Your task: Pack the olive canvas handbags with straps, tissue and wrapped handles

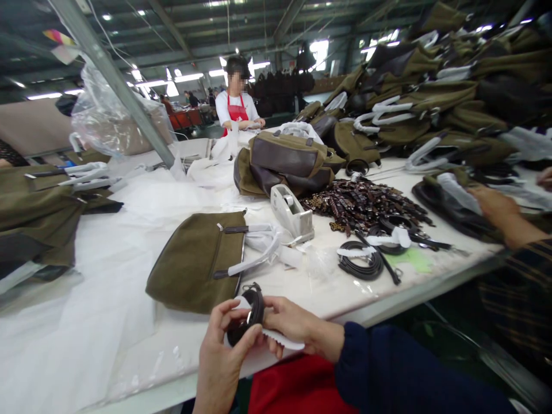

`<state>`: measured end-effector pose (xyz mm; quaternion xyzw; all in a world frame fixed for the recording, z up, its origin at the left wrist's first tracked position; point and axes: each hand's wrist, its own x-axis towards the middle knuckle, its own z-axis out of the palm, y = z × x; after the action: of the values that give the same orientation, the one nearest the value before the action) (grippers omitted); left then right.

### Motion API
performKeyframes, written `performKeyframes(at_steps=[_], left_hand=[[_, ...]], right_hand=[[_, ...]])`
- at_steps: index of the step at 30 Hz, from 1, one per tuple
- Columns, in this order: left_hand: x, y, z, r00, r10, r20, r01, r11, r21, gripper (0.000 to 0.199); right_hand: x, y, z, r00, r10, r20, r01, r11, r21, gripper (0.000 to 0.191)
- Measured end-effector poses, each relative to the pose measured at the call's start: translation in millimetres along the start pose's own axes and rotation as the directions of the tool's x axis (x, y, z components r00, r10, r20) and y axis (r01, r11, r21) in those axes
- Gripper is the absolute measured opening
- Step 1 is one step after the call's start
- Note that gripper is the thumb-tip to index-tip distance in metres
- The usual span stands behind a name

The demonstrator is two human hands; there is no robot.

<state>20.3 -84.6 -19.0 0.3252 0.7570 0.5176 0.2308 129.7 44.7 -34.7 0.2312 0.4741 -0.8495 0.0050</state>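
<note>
A coiled dark leather strap (257,307) is held between my two hands, just over the table's front edge. My left hand (226,345) grips the coil from the left, fingers and thumb around it. On the coil's other side, my right hand (293,322) has its fingers closed by a white strip (284,339) that hangs from the coil; what exactly they pinch is partly hidden. Behind my hands lies an olive fabric bag (194,259) with white-wrapped handles (259,247). A white tape dispenser (293,213) stands beyond it.
More coiled straps (361,261) and a heap of dark patterned pieces (366,201) lie to the right. Olive bags (288,155) are piled behind. At right, a co-worker's hand (495,207) touches another bag. A slanted metal post (116,86) rises at left; a person in a red apron (236,109) stands opposite.
</note>
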Motion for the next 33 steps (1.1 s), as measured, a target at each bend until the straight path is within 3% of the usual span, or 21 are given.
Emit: performKeyframes(at_steps=[3, 18, 22, 28, 33], left_hand=[[-2, 4, 2.9, 0.999, -0.007, -0.046, 0.008, 1.000, 0.017, 0.054], [-10, 10, 12.0, 0.996, -0.043, -0.081, 0.043, 0.999, -0.011, 0.063], [-9, 1, 11.1, 0.998, -0.010, -0.055, 0.008, 1.000, -0.029, 0.063], [-7, -27, 14.0, 0.991, 0.089, -0.105, -0.087, 0.996, 0.020, 0.067], [-7, -31, 20.2, 0.972, 0.182, -0.146, -0.165, 0.979, 0.119, 0.064]], right_hand=[[-3, -3, 0, 0.996, 0.061, 0.067, -0.065, 0.996, 0.061, 0.040], [-8, -5, 1, 0.993, 0.078, 0.088, -0.086, 0.992, 0.091, 0.058], [-6, -4, 1, 0.995, 0.069, 0.076, -0.075, 0.993, 0.086, 0.060], [-12, -7, 4, 0.997, 0.020, 0.076, -0.024, 0.998, 0.054, 0.045], [-26, -9, -4, 1.000, 0.029, 0.004, -0.029, 0.996, -0.084, 0.023]])
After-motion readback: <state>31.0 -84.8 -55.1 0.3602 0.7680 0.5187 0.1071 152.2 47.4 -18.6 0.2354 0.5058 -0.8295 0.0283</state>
